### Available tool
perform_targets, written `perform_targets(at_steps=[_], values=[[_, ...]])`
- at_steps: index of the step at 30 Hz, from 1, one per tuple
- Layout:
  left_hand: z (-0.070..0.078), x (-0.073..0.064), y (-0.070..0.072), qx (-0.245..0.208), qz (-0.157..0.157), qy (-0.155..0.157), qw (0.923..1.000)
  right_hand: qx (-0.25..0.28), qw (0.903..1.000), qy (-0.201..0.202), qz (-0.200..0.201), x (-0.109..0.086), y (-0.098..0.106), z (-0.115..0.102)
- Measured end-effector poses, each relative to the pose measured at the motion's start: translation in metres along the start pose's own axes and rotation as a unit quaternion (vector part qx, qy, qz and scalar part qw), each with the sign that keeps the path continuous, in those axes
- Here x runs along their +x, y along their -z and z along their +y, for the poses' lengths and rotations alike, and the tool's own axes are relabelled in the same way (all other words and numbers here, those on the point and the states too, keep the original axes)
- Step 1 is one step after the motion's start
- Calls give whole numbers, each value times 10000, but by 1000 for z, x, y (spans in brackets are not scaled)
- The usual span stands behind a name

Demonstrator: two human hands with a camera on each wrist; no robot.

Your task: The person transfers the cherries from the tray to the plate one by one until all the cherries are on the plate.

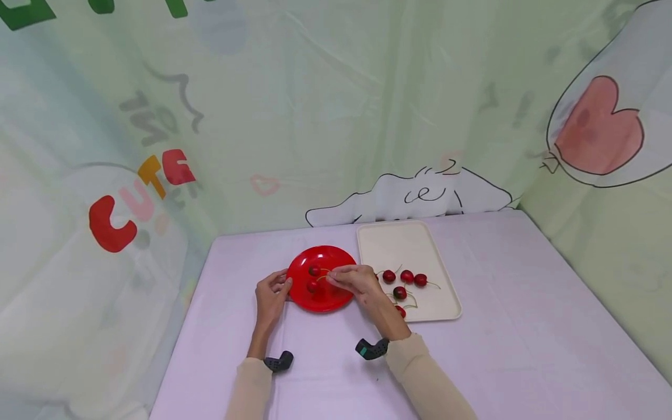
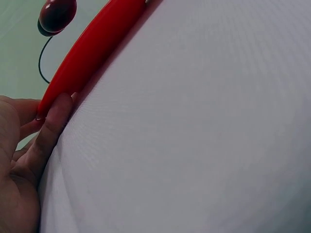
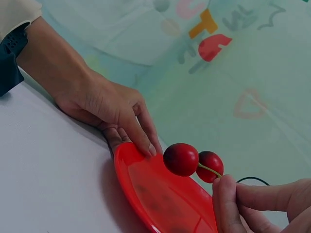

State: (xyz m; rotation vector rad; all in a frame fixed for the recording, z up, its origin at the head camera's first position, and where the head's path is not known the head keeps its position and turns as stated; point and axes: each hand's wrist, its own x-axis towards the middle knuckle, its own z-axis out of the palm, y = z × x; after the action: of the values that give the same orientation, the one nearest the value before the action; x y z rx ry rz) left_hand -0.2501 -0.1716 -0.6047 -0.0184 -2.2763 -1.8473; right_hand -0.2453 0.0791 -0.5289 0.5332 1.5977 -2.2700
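A red plate lies on the table, its left rim gripped between the thumb and fingers of my left hand. In the left wrist view that hand has the plate edge between its digits. Over the plate, my right hand pinches a cherry by its thin green stem. A second cherry sits close beside the first. In the right wrist view the near cherry partly overlaps the other cherry, above the plate's surface, which reflects dark patches.
Right of the plate lies a cream tray with several stemmed cherries in its lower half; my right forearm partly hides its near left side. A lilac cloth covers the table. Printed curtains rise behind and at both sides.
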Motion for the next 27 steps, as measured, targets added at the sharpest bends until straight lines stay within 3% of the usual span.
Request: perform_targets(at_steps=[9,27], values=[[0,0,-1,59,-54,29,10000,82,9999,-79,68,4,-2,2],[0,1,1,47,-37,-68,10000,23,9998,54,-184,14,-15,9]])
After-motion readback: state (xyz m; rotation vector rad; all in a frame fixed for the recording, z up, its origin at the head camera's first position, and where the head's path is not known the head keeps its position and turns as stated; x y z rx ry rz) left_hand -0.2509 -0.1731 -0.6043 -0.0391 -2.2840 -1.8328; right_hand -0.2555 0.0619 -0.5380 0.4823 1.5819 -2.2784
